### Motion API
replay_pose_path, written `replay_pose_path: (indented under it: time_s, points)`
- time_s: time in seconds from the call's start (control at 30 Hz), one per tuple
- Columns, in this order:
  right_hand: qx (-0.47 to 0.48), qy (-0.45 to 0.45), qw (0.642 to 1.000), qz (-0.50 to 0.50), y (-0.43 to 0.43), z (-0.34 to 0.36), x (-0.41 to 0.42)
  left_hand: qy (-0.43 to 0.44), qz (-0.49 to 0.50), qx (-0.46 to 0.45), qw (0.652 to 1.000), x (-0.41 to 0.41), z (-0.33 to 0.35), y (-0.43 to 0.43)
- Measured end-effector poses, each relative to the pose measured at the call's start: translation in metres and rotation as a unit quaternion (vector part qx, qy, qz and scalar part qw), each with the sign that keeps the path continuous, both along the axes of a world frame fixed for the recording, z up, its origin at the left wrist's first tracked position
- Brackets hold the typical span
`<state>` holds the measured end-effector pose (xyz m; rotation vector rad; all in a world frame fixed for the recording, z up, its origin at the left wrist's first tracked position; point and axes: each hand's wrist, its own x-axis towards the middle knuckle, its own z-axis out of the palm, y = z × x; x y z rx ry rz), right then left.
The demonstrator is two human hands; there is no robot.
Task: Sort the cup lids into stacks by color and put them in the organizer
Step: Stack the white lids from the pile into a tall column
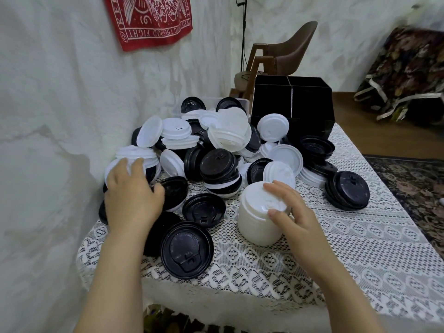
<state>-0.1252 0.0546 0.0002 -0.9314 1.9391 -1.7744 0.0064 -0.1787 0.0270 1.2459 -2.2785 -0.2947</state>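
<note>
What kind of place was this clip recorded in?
Most likely a room in a home rather than a café or shop: the pile of cup lids sits on a lace tablecloth, a patterned rug lies on the floor, and a red printed cloth hangs on the wall.

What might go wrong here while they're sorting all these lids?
The left hand touches the heaped lid pile; loose lids may slide off the table. The white lid stack that the right hand holds could tip or split if lifted. The black lid near the front edge could get knocked off.
</note>
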Motion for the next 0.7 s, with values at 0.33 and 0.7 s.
replay_pose_path:
  time_s: [0.33,0.7]
  points:
    - [-0.002,0.003,1.000,0.001,-0.001,-0.002,0.001,0.032,0.105,0.054,0.992,0.000,-0.005,-0.012]
    - [0.001,0.001,1.000,0.002,-0.001,-0.002,0.001,0.086,0.154,0.052,0.983,-0.001,0.010,-0.011]
